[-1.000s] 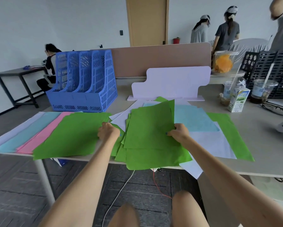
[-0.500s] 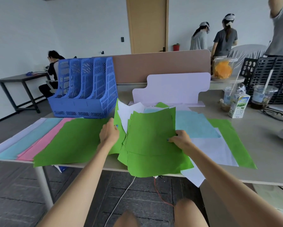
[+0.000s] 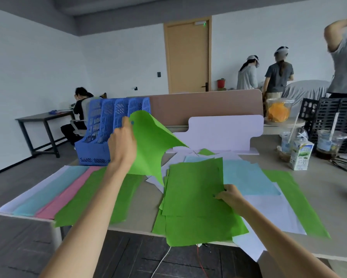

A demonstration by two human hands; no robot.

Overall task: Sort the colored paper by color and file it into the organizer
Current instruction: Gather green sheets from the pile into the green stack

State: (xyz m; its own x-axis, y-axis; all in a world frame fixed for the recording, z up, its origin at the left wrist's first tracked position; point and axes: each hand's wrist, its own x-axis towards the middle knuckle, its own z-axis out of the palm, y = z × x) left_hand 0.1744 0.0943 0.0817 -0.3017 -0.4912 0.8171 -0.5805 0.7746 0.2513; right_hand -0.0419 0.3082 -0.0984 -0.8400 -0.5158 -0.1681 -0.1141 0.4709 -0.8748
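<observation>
Up from the pile since a moment ago, my left hand now holds one green sheet in the air at centre left of the frame, in front of the blue organizer. My left fingers are closed tight on the sheet's upper left edge, and the paper droops and curls away to the right. My right hand sits at lower centre right. Its fingers are bent over the right edge of the green stack and grip it against the counter. That stack overhangs the near edge of the counter. At lower left lie strips of white, pale blue and pink paper, and beside them a green pile. Pale blue and white sheets spread out behind and to the right of the stack.
</observation>
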